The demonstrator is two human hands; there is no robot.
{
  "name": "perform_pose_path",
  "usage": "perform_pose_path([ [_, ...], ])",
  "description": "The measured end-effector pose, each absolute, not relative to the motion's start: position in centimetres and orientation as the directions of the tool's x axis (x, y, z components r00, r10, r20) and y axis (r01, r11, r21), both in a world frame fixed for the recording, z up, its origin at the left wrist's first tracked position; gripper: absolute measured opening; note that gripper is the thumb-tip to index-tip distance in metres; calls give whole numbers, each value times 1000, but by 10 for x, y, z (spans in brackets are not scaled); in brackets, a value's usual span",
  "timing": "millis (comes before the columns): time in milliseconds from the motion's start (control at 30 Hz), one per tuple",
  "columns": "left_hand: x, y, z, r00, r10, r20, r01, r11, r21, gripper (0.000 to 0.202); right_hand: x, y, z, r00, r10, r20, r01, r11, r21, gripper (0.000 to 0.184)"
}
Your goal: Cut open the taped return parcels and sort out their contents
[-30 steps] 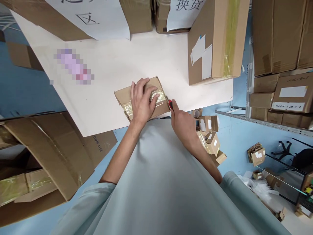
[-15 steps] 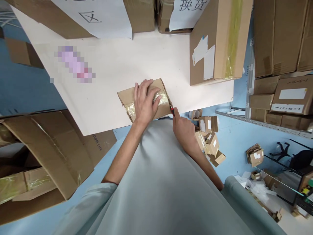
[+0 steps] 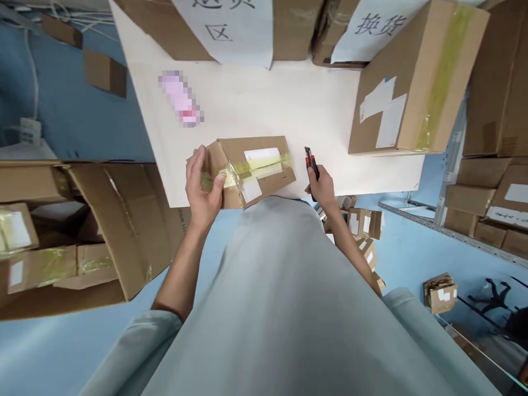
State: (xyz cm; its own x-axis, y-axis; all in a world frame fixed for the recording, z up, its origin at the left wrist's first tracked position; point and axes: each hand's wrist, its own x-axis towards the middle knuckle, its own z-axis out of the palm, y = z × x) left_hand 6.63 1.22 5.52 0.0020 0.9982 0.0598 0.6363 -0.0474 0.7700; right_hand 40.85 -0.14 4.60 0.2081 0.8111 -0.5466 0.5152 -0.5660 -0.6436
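Note:
A small taped cardboard box (image 3: pixel 264 168) with a white label lies on the white table (image 3: pixel 264 107) near its front edge. My left hand (image 3: pixel 202 187) grips the box's left end, fingers wrapped round the taped corner. My right hand (image 3: pixel 322 187) is off the box, to its right, closed round a red and black utility knife (image 3: pixel 311 163) whose tip points away from me. A gap of bare table separates knife and box.
A large cardboard box (image 3: pixel 412 82) stands at the table's right. Boxes with paper signs (image 3: pixel 231 27) line the back. An open carton (image 3: pixel 82 231) of parcels sits at my left. Small boxes (image 3: pixel 363 225) litter the blue floor on the right, beside shelving (image 3: pixel 487 181).
The box has been turned so its labelled side shows. My left hand went from pressing flat on top to gripping the left end. My right hand drew the knife away to the right.

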Motion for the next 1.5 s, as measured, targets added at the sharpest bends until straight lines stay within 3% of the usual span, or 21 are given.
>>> perform_pose_path([
  [133,40,-12,59,-139,990,7,647,86,757,67,380,18,12,124,812,-570,435,-561,-704,49],
  [333,45,-29,75,-253,967,-32,606,184,774,54,357,16,24,70,826,-559,394,-538,-745,47],
  [567,66,-10,52,-107,973,-204,434,230,871,76,385,-3,48,204,805,-557,375,-590,-715,45],
  [767,97,5,1,30,944,-328,219,314,924,77,417,-14,70,299,818,-492,585,-564,-582,36],
  [867,104,7,-9,42,947,-317,195,304,933,72,419,-10,83,246,898,-364,778,-407,-479,40],
  [933,104,8,-12,45,951,-305,195,291,937,63,409,-2,93,117,941,-317,864,-254,-435,45],
  [1000,103,8,-16,52,951,-306,195,290,937,52,391,8,102,-81,932,-353,906,-79,-416,49],
  [1133,101,9,-25,65,942,-329,163,315,935,44,348,32,109,-376,783,-496,919,247,-307,49],
  [1267,103,10,-31,65,943,-326,129,315,940,44,319,54,106,-441,683,-582,889,421,-180,45],
  [1500,106,10,-33,40,949,-313,44,311,949,38,304,77,111,-479,572,-666,807,586,-78,52],
])
